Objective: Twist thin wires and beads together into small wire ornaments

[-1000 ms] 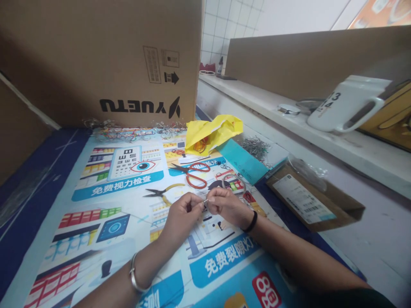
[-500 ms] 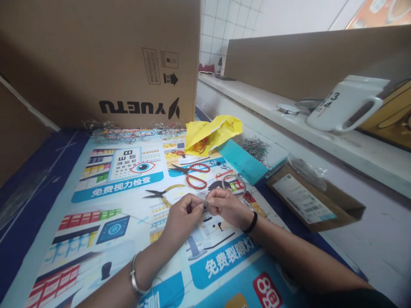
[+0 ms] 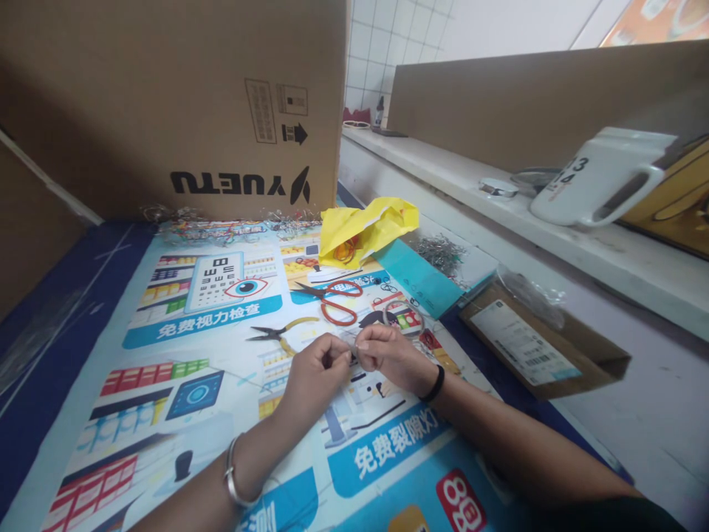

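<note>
My left hand and my right hand meet over the printed sheet, fingertips almost touching. Each has thumb and forefinger pinched together. Something thin and small seems to lie between the fingertips, too fine to name. Just beyond my left hand are pliers with yellow handles, jaws pointing left. Farther back, scissors with red-orange handles lie with their blades to the left. A loop of thin silvery wire rests behind my right hand, close to a few small dark rings.
A big cardboard box stands at the back, with tangled small packets along its foot. Right of centre are a yellow bag, a light-blue box and thin metal pieces. A brown package and a ledge with a white mug flank the right.
Almost nothing differs. Both hands keep the same pinched pose in the same place, and the view has shifted only very slightly.
</note>
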Demonstrator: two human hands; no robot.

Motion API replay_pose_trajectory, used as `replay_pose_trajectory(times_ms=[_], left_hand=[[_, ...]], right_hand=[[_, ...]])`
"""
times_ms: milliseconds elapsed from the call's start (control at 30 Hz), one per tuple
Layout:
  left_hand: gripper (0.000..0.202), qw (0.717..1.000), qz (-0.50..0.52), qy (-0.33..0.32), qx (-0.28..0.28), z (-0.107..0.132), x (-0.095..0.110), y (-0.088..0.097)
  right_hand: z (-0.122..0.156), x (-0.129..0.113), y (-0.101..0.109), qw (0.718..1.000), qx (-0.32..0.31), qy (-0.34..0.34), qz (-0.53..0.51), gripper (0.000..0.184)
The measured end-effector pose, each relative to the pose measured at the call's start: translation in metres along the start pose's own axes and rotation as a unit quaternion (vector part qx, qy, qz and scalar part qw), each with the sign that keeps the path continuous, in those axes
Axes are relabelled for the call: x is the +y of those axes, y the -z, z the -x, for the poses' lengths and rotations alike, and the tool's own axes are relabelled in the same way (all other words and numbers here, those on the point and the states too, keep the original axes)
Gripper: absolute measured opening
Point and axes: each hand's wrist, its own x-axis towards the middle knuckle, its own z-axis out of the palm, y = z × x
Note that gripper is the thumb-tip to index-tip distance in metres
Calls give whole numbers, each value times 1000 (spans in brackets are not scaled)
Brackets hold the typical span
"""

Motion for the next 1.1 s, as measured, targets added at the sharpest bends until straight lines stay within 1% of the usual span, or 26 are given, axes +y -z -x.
replay_pose_trajectory(times_ms=[333, 433, 533, 733, 833, 967, 1100], left_hand=[[9, 1000, -9, 11, -1, 0, 1, -1], [11, 1000, 5, 7, -6, 0, -1, 0], [12, 999, 35, 7, -22, -2, -4, 0], [18, 991, 117, 45, -54, -5, -4, 0], [18, 985, 150, 50, -66, -6, -4, 0], [19, 978, 187, 55, -75, -7, -6, -1], [24, 972, 206, 62, -91, -8, -8, -2]], right_hand=[[1, 0, -2, 1000, 10, -1, 25, 15], [0, 1, -2, 999, 17, 5, 43, 16], [0, 1, 0, 996, 32, 26, 83, 16], [3, -3, 4, 978, 33, 79, 189, 16], [5, -8, 1, 967, 34, 106, 231, 15], [6, -14, -1, 947, 52, 135, 285, 13], [7, -17, -2, 927, 42, 160, 336, 14]])
